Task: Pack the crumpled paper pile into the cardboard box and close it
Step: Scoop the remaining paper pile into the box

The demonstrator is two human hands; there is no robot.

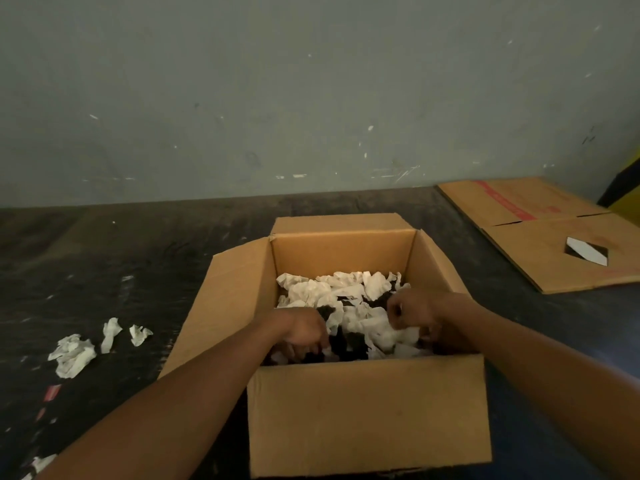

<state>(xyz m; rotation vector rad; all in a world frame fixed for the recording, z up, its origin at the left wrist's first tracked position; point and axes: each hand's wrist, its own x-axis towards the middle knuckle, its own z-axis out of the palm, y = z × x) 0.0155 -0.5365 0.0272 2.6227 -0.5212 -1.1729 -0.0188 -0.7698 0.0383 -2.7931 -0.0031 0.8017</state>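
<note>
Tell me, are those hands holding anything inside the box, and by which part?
The right hand pinches a crumpled white paper at its upper edge. The left hand reaches down among the papers in the cardboard box; whether it grips any cannot be told.

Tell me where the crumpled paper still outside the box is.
In the head view, loose crumpled paper lies on the dark floor left of the open cardboard box.

Two bare forearms, no sleeves in view, left hand [304,329] and right hand [414,311] without gloves, wrists unadorned
</note>
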